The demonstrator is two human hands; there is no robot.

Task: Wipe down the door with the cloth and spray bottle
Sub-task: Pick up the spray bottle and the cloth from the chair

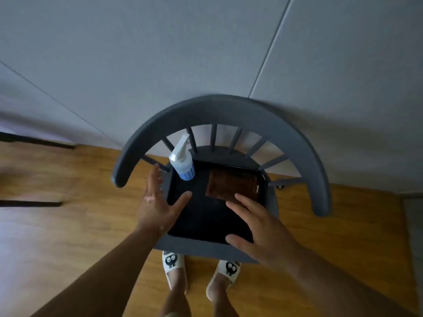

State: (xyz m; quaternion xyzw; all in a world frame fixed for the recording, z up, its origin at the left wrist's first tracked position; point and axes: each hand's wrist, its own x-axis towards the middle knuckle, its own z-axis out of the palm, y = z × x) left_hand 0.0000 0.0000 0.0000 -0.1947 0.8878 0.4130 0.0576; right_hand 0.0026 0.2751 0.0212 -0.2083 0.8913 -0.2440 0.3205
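— Tray contents?
— Black tray (pixel 206 227) on the chair (pixel 219 110) seat: spray bottle (pixel 182 161) upright at its far-left corner, brown cloth (pixel 231 185) folded at the far-right.
— Hands?
— Left hand (pixel 158 202) spread beside the tray's left edge; right hand (pixel 258 227) splayed, fingertips at the cloth's near edge. Neither holds anything.

The chair (pixel 219 110) looks like painted wood, dark grey with a matt, smooth finish. On its seat lies a black tray (pixel 206 220), smooth and a little glossy. The cloth (pixel 231 185) is brown fabric with a soft, slightly fuzzy look. The spray bottle (pixel 182 160) is pale, half-clear plastic. The floor (pixel 68 225) is warm brown wood with a light shine. The wall (pixel 160 53) looks matt grey.
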